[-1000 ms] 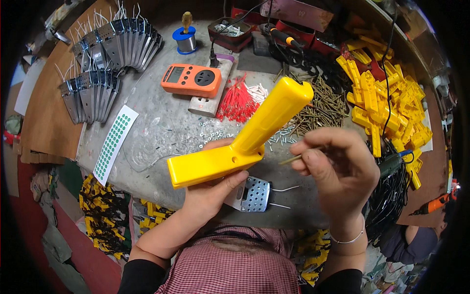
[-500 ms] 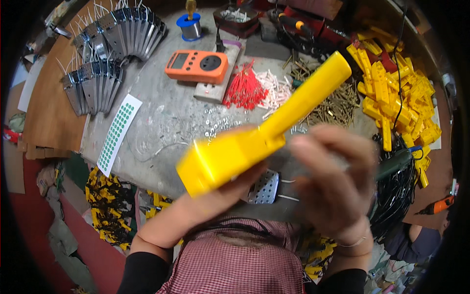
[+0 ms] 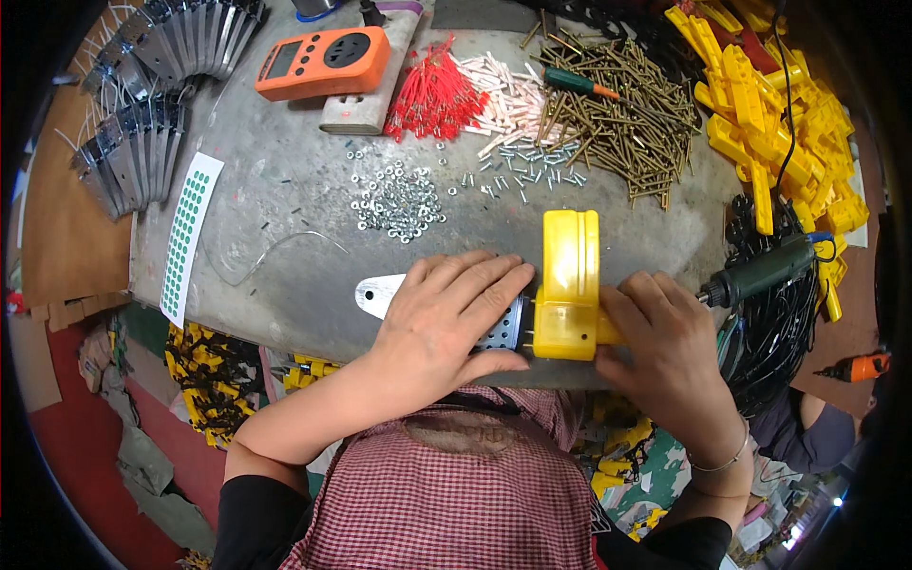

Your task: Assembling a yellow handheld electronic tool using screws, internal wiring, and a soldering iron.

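Observation:
My left hand point(image 3: 451, 318) lies over a metal blade at the table's near edge, its thumb and fingers on either side. The blade's pale tapered end point(image 3: 378, 294) sticks out to the left; its perforated end point(image 3: 502, 332) shows between thumb and fingers. My right hand point(image 3: 665, 347) is closed round the handle of a yellow plastic housing point(image 3: 568, 285), with the wide part upright. The housing's left side is up against the blade's perforated end; I cannot tell whether they are joined. Thin prongs or wires show between them.
Beyond my hands lie small nuts point(image 3: 404, 204), short screws point(image 3: 532, 166), red leads point(image 3: 437, 95), white sleeves point(image 3: 503, 100) and long brass screws point(image 3: 627, 104). A green electric screwdriver point(image 3: 765, 275) is at right, near yellow housings point(image 3: 769, 133). An orange meter point(image 3: 323, 62) and metal blades point(image 3: 142, 142) stand left.
The yellow housing has come down from in front of me and turned, its handle now in my right hand. My left hand has moved from beneath the housing onto the metal blade.

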`<state>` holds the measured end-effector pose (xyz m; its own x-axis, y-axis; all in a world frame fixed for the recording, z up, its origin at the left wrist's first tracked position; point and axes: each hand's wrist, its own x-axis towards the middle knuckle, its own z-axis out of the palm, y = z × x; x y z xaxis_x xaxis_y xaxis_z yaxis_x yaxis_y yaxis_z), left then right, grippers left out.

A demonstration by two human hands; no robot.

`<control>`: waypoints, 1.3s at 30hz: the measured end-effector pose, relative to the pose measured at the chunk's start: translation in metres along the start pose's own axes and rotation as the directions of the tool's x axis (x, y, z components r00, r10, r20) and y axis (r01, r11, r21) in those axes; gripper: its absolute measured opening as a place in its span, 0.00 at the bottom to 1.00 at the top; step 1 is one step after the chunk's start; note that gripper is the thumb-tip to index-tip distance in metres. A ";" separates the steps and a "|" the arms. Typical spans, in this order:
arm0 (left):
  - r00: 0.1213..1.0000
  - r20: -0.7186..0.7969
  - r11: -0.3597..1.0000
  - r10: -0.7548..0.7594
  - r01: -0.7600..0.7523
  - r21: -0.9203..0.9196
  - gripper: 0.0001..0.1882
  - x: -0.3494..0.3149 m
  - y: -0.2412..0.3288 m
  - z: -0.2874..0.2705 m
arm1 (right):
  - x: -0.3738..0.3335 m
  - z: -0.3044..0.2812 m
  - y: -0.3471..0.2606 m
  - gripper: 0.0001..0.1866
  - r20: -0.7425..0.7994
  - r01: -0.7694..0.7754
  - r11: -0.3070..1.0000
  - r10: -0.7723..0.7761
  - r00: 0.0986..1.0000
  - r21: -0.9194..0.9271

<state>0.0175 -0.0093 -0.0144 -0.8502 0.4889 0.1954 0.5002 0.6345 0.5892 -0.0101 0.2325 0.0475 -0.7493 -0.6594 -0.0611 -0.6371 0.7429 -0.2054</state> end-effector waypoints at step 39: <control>0.924 0.083 0.914 0.374 -0.382 0.135 0.44 0.025 0.000 -0.003 | -0.055 0.029 0.093 0.46 -0.469 -0.680 0.324 0.883 -0.033 0.658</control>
<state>-0.0042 0.0008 -0.0073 -0.5848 0.7385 0.3356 0.8043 0.4739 0.3585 -0.0231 0.3340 0.0034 -0.6225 0.7313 0.2786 0.4218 0.6134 -0.6677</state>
